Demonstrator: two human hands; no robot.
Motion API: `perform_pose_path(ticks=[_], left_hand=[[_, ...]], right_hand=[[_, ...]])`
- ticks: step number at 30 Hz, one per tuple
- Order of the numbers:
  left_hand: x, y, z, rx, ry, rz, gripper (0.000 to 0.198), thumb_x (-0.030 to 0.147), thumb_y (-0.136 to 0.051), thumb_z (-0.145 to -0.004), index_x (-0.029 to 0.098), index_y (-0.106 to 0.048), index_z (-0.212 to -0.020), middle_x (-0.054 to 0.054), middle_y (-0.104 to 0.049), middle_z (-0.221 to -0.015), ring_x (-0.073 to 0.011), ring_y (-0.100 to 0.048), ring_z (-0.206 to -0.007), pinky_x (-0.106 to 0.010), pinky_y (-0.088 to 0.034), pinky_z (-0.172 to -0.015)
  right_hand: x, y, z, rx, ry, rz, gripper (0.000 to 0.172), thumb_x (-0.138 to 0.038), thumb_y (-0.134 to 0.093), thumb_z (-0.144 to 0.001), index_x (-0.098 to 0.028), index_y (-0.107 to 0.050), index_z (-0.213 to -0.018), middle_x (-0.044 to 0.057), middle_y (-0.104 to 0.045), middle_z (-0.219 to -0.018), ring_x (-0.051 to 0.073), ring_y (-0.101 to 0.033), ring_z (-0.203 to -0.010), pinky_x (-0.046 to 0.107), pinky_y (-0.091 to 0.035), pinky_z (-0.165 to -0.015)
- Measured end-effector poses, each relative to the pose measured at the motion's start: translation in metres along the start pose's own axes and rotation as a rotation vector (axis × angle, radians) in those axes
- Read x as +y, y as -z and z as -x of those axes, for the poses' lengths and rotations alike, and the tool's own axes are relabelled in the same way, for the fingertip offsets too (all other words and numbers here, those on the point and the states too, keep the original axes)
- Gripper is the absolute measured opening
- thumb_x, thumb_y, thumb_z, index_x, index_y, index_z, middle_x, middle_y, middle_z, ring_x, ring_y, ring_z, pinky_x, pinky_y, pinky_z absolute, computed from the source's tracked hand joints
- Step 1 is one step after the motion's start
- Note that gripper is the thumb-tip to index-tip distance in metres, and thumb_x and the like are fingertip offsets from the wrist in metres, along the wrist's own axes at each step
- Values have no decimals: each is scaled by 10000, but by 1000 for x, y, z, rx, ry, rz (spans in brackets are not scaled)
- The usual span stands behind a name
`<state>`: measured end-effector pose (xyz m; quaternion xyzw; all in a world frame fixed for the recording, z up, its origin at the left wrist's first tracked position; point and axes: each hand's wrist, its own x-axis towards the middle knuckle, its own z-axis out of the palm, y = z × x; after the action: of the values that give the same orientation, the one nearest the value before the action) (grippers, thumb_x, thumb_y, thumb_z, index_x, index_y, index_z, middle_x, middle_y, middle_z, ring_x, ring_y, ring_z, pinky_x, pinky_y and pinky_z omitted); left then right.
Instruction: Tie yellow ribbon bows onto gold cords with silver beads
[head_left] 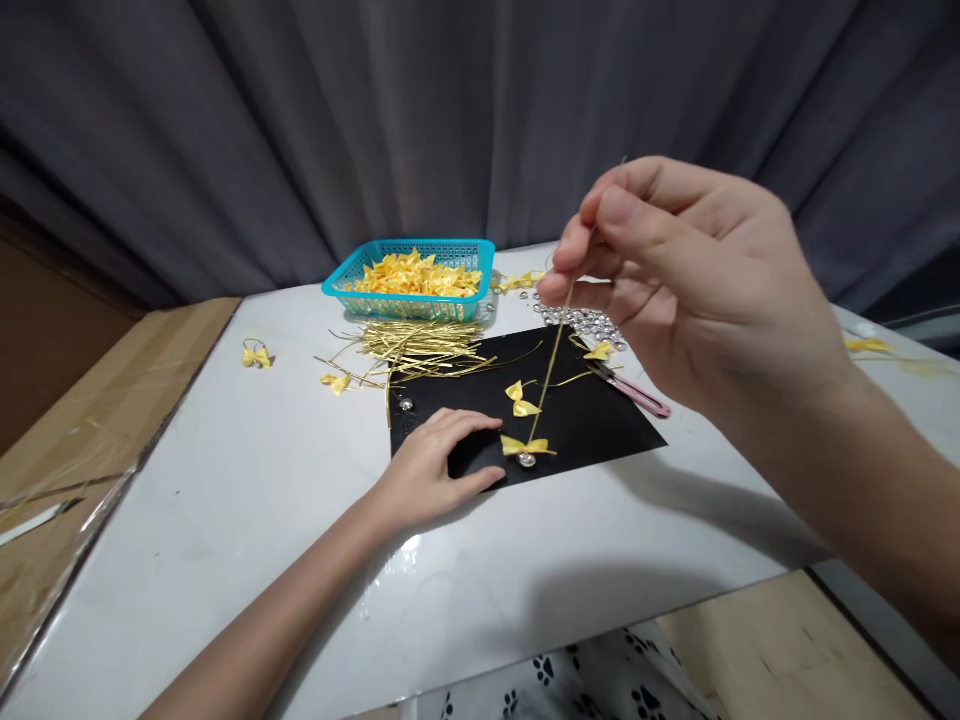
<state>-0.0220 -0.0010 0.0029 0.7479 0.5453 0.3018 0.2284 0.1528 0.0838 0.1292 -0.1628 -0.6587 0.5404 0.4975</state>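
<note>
Pinched between the thumb and fingers of my right hand (675, 250) is a thin gold cord (555, 365), raised well above the table. The cord runs down to a yellow ribbon bow (516, 447) with a shiny silver rhinestone (526, 460) beneath it, low over a black mat (600, 420). My left hand (442, 455) rests on the mat's left part, thumb and index finger spread apart just left of the bow, not gripping it. A second yellow bow (523, 400) lies on the mat behind.
A blue basket (409, 298) of yellow bows stands at the back, with cut gold cords (420, 345) before it. Loose rhinestones (589, 328) lie behind the mat. Pink-handled snips (637, 392) rest on its right edge. A finished-looking bow (256, 356) sits at left on the white table (225, 520).
</note>
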Motion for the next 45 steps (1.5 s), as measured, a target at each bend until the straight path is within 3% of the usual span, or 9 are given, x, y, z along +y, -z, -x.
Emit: perform_pose_path(ticks=[5, 9, 12, 15, 19, 25, 28, 35, 45], left_hand=[[18, -13, -2, -52, 68, 118, 512, 384, -676, -755, 227, -538, -1222, -78, -615, -1205, -240, -545, -1096, -402, -414, -947], [22, -21, -7, -36, 27, 268, 253, 287, -610, -825, 202, -635, -1062, -73, -646, -1170, -203, -568, -1090, -354, -413, -955], [21, -22, -7, -34, 41, 415, 168, 252, -569, -853, 168, -685, -941, -92, -672, -1078, -184, -597, -1044, -321, -431, -931], [20, -21, -4, -22, 184, 586, 177, 250, -596, -829, 160, -693, -947, -97, -674, -1046, -182, -619, -975, -310, -467, -853], [22, -19, -4, -14, 447, 918, 245, 256, -668, -766, 153, -670, -988, -71, -719, -908, -132, -652, -716, -294, -510, -743], [26, -12, -7, -17, 543, 1133, 332, 177, -730, -690, 146, -635, -1007, -55, -744, -843, -116, -661, -662, -264, -512, -726], [24, -10, -7, -15, 550, 1159, 279, 220, -713, -712, 157, -664, -980, -69, -742, -911, -125, -665, -723, -258, -499, -757], [19, -7, -7, 8, 566, 1168, 267, 353, -564, -828, 162, -710, -946, -100, -717, -997, -160, -654, -808, -263, -490, -743], [16, -1, -5, 69, 583, 831, 291, 425, -543, -840, 282, -718, -1023, -21, -667, -979, -112, -472, -683, -206, -416, -567]], right_hand=[[0, -3, 1, -25, -47, -84, 148, -139, -514, -908, -155, -588, -781, -29, -634, -728, 64, -633, -669, 218, -572, -699], [-2, -7, 1, -36, -69, -138, 169, -139, -497, -917, -157, -593, -779, -49, -635, -714, 46, -630, -675, 180, -566, -680], [-2, -4, -1, -13, 11, -65, 178, -133, -487, -917, -162, -602, -784, -59, -633, -715, 38, -631, -669, 180, -551, -688], [0, 6, -7, 69, 88, 26, 194, -114, -494, -908, -167, -607, -759, -47, -617, -704, 44, -632, -655, 194, -537, -676], [14, 29, -18, 203, 80, 108, 207, -109, -502, -903, -173, -594, -729, -29, -603, -693, 57, -625, -631, 218, -532, -657], [61, 57, -27, 352, -52, 167, 114, -128, -538, -868, -146, -567, -760, -8, -604, -668, 73, -618, -602, 231, -503, -623], [75, 62, -25, 414, -147, 145, 118, -127, -549, -857, -148, -560, -742, 4, -605, -692, 64, -602, -589, 212, -487, -616], [80, 67, -17, 403, -227, 113, 117, -128, -564, -847, -161, -581, -736, 21, -612, -698, 87, -602, -615, 232, -474, -639], [75, 71, -17, 413, -246, 105, 141, -117, -546, -854, -151, -578, -722, 14, -593, -697, 67, -575, -602, 227, -455, -640]])
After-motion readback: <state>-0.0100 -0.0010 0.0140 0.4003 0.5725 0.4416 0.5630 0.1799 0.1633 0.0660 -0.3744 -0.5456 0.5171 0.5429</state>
